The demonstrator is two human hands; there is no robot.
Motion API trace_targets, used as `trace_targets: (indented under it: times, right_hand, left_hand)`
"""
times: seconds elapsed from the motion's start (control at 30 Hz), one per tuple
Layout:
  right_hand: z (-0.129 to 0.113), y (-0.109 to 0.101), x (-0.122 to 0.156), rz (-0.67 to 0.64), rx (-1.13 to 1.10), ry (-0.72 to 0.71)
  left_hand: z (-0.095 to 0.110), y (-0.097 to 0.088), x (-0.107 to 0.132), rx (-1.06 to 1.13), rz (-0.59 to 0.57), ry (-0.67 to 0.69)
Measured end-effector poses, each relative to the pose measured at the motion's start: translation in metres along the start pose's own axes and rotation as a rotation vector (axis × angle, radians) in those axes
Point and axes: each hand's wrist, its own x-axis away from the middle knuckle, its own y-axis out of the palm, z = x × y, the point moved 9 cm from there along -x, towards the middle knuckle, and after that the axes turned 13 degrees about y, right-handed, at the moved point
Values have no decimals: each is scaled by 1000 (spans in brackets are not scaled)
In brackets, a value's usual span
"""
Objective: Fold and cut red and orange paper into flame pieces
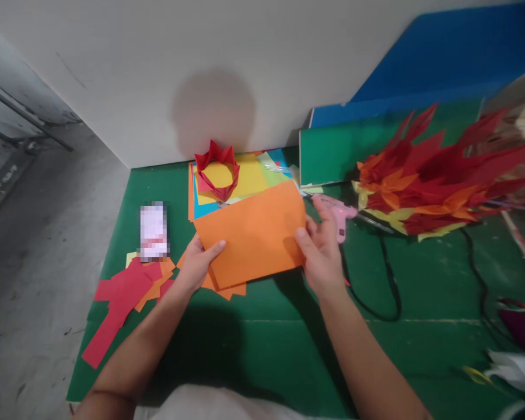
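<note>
Between my two hands an orange sheet of paper [254,233] is held up, tilted, above the green table. My left hand [196,256] grips its lower left edge, thumb on top and fingers behind. At the right edge my right hand [321,251] pinches the sheet with the thumb in front; the index finger points up. Just beyond that hand lies a pink hot glue gun [339,213]. Behind the sheet, a red folded paper ring with points [219,192] rests on a stack of coloured paper [251,175]. Orange paper pieces [225,289] show partly under the sheet.
At left lie a phone [154,230], blurred out, and red paper strips [122,297]. A large red and orange paper flame shape [424,186] stands at right, near a black cable [391,318]. A white wall [135,87] and a green board [328,157] bound the back.
</note>
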Motion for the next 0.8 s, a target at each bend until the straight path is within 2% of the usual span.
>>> trace_targets:
  times: [0.1,0.27,0.4,0.57,0.67,0.73,0.8]
  right_hand:
    - [15,2,-5,-57,-82,106]
    - [35,5,-8,-96,-165,209]
    - [42,28,0,-241,-229,311]
    - [43,64,20,-460,-289,453]
    - [41,74,26,-520,-313,480]
    - [41,74,27,-517,-284,471]
    - [40,69,24,-473,-232,436]
  left_hand:
    - [4,-3,-3,49,46,0]
    - [10,2,-8,113,9,27]
    - [4,12,-7,99,-89,12]
    - [-8,21,-3,89,-145,-46]
    - [-15,31,-1,123,-221,-108]
    - [-18,29,-1,120,-184,-122]
    - [-17,21,-4,86,-84,-100]
